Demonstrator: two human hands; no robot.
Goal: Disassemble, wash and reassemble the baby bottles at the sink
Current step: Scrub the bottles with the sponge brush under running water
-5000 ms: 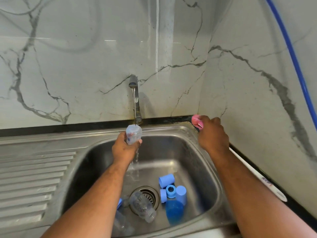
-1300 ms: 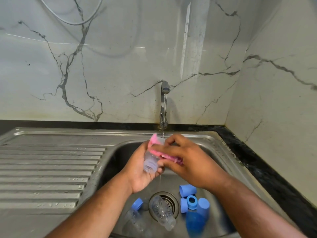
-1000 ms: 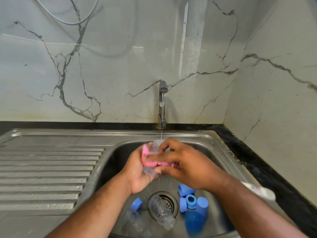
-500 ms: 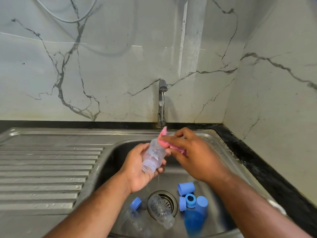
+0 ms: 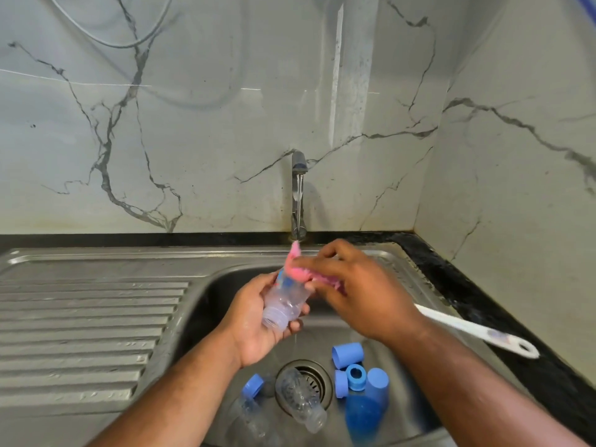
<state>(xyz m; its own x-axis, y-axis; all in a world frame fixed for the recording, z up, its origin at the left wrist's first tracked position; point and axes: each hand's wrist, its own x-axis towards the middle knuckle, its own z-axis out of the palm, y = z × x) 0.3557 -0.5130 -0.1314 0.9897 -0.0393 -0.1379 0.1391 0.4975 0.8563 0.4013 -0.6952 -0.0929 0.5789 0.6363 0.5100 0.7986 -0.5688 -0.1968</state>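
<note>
The left hand (image 5: 254, 321) held the bottle (image 5: 285, 301) over the sink (image 5: 161, 253). Its grip curled round the body, with the mouth tilted down toward the camera and the base up under the tap (image 5: 298, 169). The right hand (image 5: 361, 291) had its grip pinching the pink brush (image 5: 296, 269) against the bottle's base end. The white handle (image 5: 477, 332) stuck out over the sink's right rim. A second earlier the brush had wrapped the bottle's middle; it now sat higher, at the base, and more of the handle showed.
</note>
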